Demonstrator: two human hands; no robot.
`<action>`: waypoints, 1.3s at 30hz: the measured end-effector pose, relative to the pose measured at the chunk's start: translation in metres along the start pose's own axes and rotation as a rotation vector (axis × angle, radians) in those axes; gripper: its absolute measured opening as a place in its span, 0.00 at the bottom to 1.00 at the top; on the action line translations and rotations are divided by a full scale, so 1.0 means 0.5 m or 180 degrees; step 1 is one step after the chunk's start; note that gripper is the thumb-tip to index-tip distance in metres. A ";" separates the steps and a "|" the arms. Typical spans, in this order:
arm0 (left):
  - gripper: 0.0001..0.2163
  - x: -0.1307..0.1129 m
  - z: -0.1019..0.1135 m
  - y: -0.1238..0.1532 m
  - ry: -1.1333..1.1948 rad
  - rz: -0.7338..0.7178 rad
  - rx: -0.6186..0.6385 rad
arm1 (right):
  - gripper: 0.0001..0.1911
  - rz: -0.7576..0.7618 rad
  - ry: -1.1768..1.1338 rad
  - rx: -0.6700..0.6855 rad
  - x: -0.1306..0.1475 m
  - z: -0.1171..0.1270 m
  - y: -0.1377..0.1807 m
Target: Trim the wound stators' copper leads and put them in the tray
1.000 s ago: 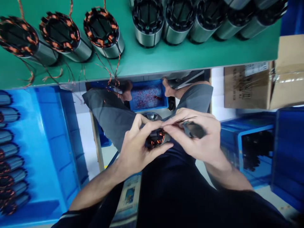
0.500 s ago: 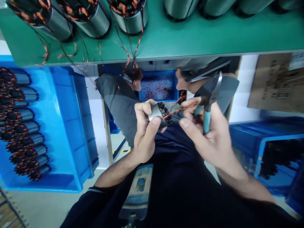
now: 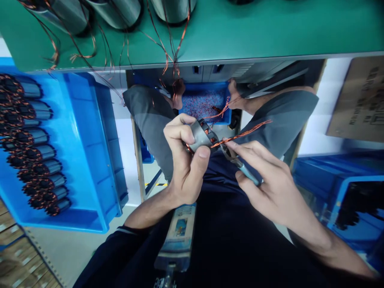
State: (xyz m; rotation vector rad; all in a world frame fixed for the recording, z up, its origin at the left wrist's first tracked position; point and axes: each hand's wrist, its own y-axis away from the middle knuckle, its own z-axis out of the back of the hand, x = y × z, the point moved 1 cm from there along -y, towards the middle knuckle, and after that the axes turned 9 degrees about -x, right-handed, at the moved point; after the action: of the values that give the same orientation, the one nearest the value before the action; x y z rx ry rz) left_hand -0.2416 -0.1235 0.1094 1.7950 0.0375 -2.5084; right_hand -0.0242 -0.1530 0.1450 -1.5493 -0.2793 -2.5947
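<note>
The person holds a small wound stator (image 3: pixel 201 136) over the lap, just below the bench (image 3: pixel 240 32) edge, tipped so its copper-wound end faces toward two o'clock, probably so the lead wires can be reached. The left hand (image 3: pixel 184 160) is clenched around the steel body, thumb pressed on the near side and fingers curled over the top. A twisted bundle of copper leads (image 3: pixel 243 134) runs out from the winding toward three o'clock. The right hand (image 3: pixel 267 180) grasps teal-handled cutters (image 3: pixel 240 165), its grip closed on the handles, the nose lying at the root of the leads. At nine o'clock a blue crate (image 3: pixel 90 160) carries rows of wound stators.
</note>
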 end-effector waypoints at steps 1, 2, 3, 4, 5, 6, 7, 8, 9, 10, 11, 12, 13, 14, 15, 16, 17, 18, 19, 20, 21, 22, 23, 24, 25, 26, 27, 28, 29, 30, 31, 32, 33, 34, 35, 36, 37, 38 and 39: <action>0.13 0.000 0.002 -0.001 0.0015 -0.0066 -0.0144 | 0.47 0.0002 -0.0021 0.0018 -0.001 0.001 0.000; 0.13 0.001 0.003 0.000 0.0019 -0.0129 -0.0261 | 0.47 0.0002 -0.0043 0.0042 -0.002 0.003 0.000; 0.13 0.002 0.003 0.000 0.0007 -0.0174 -0.0323 | 0.47 0.0002 -0.0065 0.0063 -0.003 0.003 0.000; 0.13 0.003 0.003 0.001 -0.0023 -0.0200 -0.0309 | 0.47 0.0007 -0.0083 0.0075 -0.003 0.003 0.001; 0.14 0.005 0.002 0.002 -0.0033 -0.0234 -0.0303 | 0.46 0.0012 -0.0091 0.0092 -0.003 0.003 0.001; 0.14 0.006 0.002 0.004 -0.0023 -0.0268 -0.0309 | 0.46 0.0018 -0.0093 0.0098 -0.003 0.002 0.001; 0.14 0.007 0.002 0.005 0.0000 -0.0290 -0.0322 | 0.46 0.0016 -0.0090 0.0112 -0.003 0.001 0.001; 0.14 0.007 0.002 0.006 0.0030 -0.0296 -0.0333 | 0.46 0.0008 -0.0087 0.0123 -0.003 -0.001 0.001; 0.13 0.007 0.003 0.007 0.0060 -0.0288 -0.0344 | 0.45 -0.0003 -0.0089 0.0132 -0.002 -0.002 0.001; 0.12 0.007 0.004 0.007 0.0088 -0.0283 -0.0346 | 0.45 -0.0012 -0.0095 0.0143 -0.002 -0.003 0.000; 0.12 0.007 0.005 0.007 0.0111 -0.0281 -0.0343 | 0.44 -0.0025 -0.0103 0.0148 -0.001 -0.005 -0.001; 0.11 0.007 0.005 0.006 0.0131 -0.0298 -0.0334 | 0.43 -0.0036 -0.0112 0.0154 -0.001 -0.006 -0.001; 0.11 0.006 0.006 0.005 0.0146 -0.0347 -0.0332 | 0.43 -0.0050 -0.0118 0.0161 0.000 -0.007 -0.002; 0.11 0.006 0.007 0.005 0.0146 -0.0391 -0.0345 | 0.42 -0.0059 -0.0123 0.0156 0.000 -0.008 -0.003; 0.10 0.006 0.008 0.004 0.0129 -0.0421 -0.0374 | 0.41 -0.0066 -0.0125 0.0146 0.000 -0.009 -0.004; 0.10 0.005 0.009 0.005 0.0101 -0.0442 -0.0410 | 0.40 -0.0075 -0.0129 0.0138 -0.001 -0.011 -0.005; 0.09 0.005 0.010 0.005 0.0052 -0.0449 -0.0446 | 0.39 -0.0072 -0.0139 0.0125 -0.002 -0.013 -0.006; 0.09 0.004 0.011 0.007 -0.0031 -0.0443 -0.0474 | 0.38 -0.0057 -0.0158 0.0101 -0.003 -0.016 -0.008; 0.09 0.005 0.013 0.008 -0.0146 -0.0424 -0.0493 | 0.37 -0.0038 -0.0185 0.0057 -0.005 -0.020 -0.011; 0.10 0.006 0.015 0.010 -0.0269 -0.0414 -0.0499 | 0.34 -0.0010 -0.0220 -0.0006 -0.008 -0.024 -0.015; 0.11 0.009 0.017 0.011 -0.0390 -0.0409 -0.0497 | 0.32 0.0013 -0.0259 -0.0071 -0.013 -0.030 -0.022; 0.12 0.014 0.018 0.012 -0.0497 -0.0385 -0.0495 | 0.28 0.0024 -0.0303 -0.0133 -0.019 -0.038 -0.030; 0.12 0.022 0.019 0.011 -0.0570 -0.0349 -0.0501 | 0.24 0.0011 -0.0346 -0.0174 -0.029 -0.047 -0.041; 0.13 0.034 0.018 0.008 -0.0597 -0.0314 -0.0514 | 0.19 -0.0033 -0.0384 -0.0175 -0.041 -0.058 -0.054; 0.14 0.050 0.017 0.003 -0.0585 -0.0273 -0.0532 | 0.16 -0.0105 -0.0409 -0.0135 -0.055 -0.071 -0.069; 0.15 0.070 0.013 -0.003 -0.0559 -0.0213 -0.0562 | 0.17 -0.0200 -0.0415 -0.0055 -0.073 -0.086 -0.086; 0.16 0.095 0.009 -0.011 -0.0525 -0.0132 -0.0593 | 0.21 -0.0304 -0.0406 0.0051 -0.092 -0.102 -0.105; 0.18 0.124 0.004 -0.020 -0.0490 -0.0050 -0.0617 | 0.27 -0.0402 -0.0394 0.0166 -0.113 -0.120 -0.124; 0.20 0.154 -0.001 -0.029 -0.0474 0.0059 -0.0647 | 0.32 -0.0496 -0.0389 0.0292 -0.135 -0.138 -0.143; 0.21 0.186 -0.005 -0.038 -0.0479 0.0156 -0.0655 | 0.35 -0.0585 -0.0405 0.0414 -0.157 -0.156 -0.162; 0.22 0.216 -0.009 -0.047 -0.0506 0.0222 -0.0673 | 0.38 -0.0672 -0.0445 0.0533 -0.179 -0.174 -0.179; 0.22 0.243 -0.011 -0.054 -0.0560 0.0273 -0.0692 | 0.40 -0.0750 -0.0508 0.0652 -0.198 -0.191 -0.195; 0.22 0.267 -0.012 -0.059 -0.0636 0.0323 -0.0695 | 0.41 -0.0824 -0.0582 0.0772 -0.216 -0.206 -0.209; 0.22 0.284 -0.012 -0.063 -0.0712 0.0359 -0.0708 | 0.42 -0.0883 -0.0660 0.0884 -0.230 -0.220 -0.220; 0.21 0.296 -0.011 -0.065 -0.0778 0.0379 -0.0719 | 0.42 -0.0919 -0.0747 0.0975 -0.242 -0.231 -0.230; 0.21 0.301 -0.010 -0.066 -0.0822 0.0374 -0.0730 | 0.42 -0.0938 -0.0842 0.1018 -0.249 -0.239 -0.238; 0.21 0.300 -0.008 -0.065 -0.0841 0.0336 -0.0741 | 0.42 -0.0940 -0.0945 0.1020 -0.252 -0.245 -0.244; 0.21 0.295 -0.006 -0.062 -0.0849 0.0267 -0.0734 | 0.41 -0.0938 -0.1051 0.0986 -0.252 -0.247 -0.249; 0.20 0.287 -0.004 -0.059 -0.0855 0.0175 -0.0716 | 0.39 -0.0943 -0.1165 0.0915 -0.247 -0.247 -0.252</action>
State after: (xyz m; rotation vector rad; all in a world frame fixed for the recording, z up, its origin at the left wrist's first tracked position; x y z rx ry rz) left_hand -0.2876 -0.0988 -0.0274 1.3499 0.2437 -2.5633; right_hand -0.0952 -0.0563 -0.0341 -1.9820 -0.9335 -2.3009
